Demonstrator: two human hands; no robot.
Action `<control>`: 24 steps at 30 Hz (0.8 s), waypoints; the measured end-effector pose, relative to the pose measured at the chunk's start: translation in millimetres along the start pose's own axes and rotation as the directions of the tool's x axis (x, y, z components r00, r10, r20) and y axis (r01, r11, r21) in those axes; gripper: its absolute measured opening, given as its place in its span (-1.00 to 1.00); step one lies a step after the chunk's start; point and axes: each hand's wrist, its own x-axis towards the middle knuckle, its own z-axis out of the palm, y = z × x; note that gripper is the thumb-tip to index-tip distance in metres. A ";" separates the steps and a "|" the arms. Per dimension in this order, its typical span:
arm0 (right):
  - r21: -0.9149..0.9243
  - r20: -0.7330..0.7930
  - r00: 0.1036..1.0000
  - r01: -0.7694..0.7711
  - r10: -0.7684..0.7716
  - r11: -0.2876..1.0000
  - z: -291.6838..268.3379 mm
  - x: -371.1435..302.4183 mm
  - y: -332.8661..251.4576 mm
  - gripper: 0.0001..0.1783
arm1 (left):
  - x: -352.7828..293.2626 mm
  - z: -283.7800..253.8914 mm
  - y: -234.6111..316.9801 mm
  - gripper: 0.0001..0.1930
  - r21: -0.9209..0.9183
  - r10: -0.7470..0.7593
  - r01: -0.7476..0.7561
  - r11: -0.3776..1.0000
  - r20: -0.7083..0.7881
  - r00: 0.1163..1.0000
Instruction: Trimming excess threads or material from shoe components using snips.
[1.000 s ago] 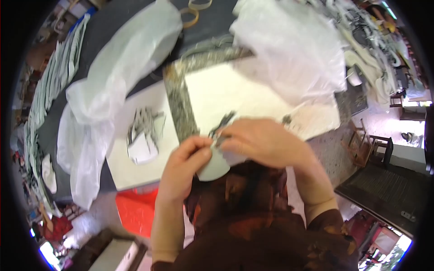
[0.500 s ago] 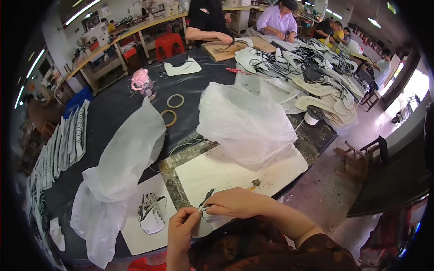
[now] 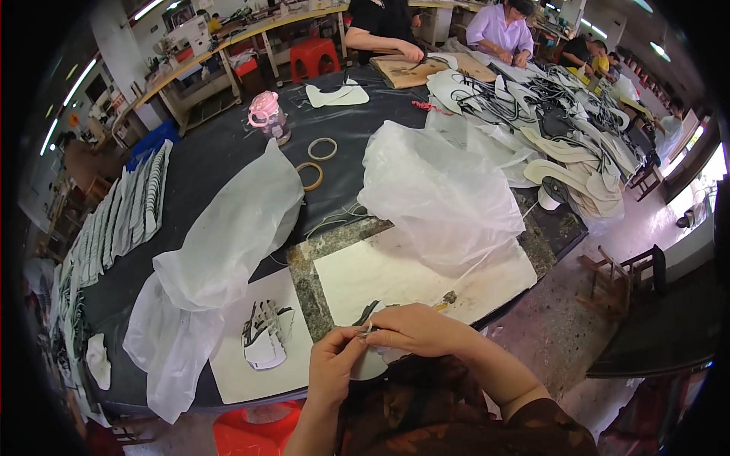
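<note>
A small pale grey-and-white cut piece point(image 3: 369, 365) with a dark edge, like a shoe-upper part, is pinched between my two hands at the table's near edge. My left hand point(image 3: 333, 365) grips its left side with thumb and forefinger. From the right, my right hand point(image 3: 417, 330) closes over its top, fingertips meeting the left ones. The fingers hide much of the piece. Left of my hands, a small pile of white pieces with black-and-grey strips point(image 3: 265, 348) lies on a white sheet point(image 3: 236, 380). Beyond my hands is a stained white board point(image 3: 342, 277).
Crumpled clear plastic bags point(image 3: 433, 182) point(image 3: 236, 220) lie ahead and left. Tape rolls point(image 3: 310, 177), a pink-lidded bottle point(image 3: 269, 120), a white cup point(image 3: 549, 199) and heaped shoe parts point(image 3: 532, 114) stand farther off. Stacked strips point(image 3: 125, 209) line the left. A red stool point(image 3: 255, 432) is below; co-workers sit opposite.
The whole view has shifted, so the table things appear farther right and slightly higher. Both hands stay together on the piece, with the fingers slightly moved.
</note>
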 end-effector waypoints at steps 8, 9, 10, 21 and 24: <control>0.077 -0.059 0.998 -0.007 0.012 0.997 12.2 -3.4 2.9 -0.56 | -5.4 -2.1 -9.1 -0.82 -0.029 0.003 -0.004 1.000 -0.019 1.000; 0.088 -0.046 0.999 -0.013 0.017 0.996 12.9 -0.1 6.5 -0.56 | -2.6 -5.4 -9.4 -0.82 0.008 -0.020 0.020 1.000 -0.050 0.999; 0.142 -0.109 0.993 -0.034 0.050 0.989 12.6 -0.2 8.2 -0.57 | -5.2 -4.6 -7.3 -0.81 0.042 -0.056 0.060 0.997 -0.083 0.995; 0.708 -0.077 0.960 -0.138 0.270 0.693 -8.9 14.3 -0.1 -0.74 | 17.6 -2.8 14.1 -0.42 -0.158 0.129 -0.129 0.979 -0.009 0.992; 0.699 -0.076 0.973 -0.104 0.218 0.708 -11.3 14.8 -6.5 -0.71 | 20.5 2.5 19.3 -0.42 -0.120 0.151 -0.149 0.981 0.008 0.988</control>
